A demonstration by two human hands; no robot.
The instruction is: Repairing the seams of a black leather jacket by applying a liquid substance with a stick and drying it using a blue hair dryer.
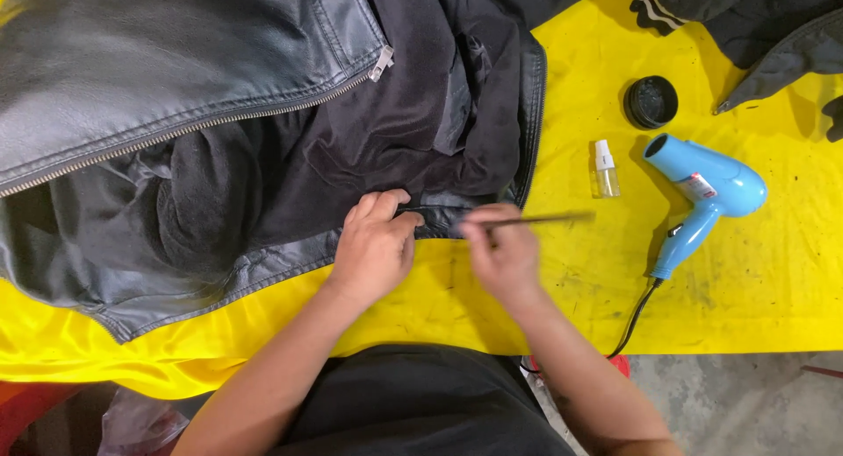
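Note:
A black leather jacket (176, 78) with a dark fleece lining lies open on the yellow table cover (580, 298). My left hand (373, 245) presses down on the jacket's lower hem, fingers bent on the leather. My right hand (500, 254) is shut on a thin dark brush (544, 218), which lies level, with one end at the hem beside my left fingertips and the other pointing right. The brush is blurred.
A small clear spray bottle (604, 169), a round black tin (651, 102) and a blue hair dryer (707, 197) with a black cord sit to the right. More dark clothing (773, 25) lies at the top right. The table's front edge is near my body.

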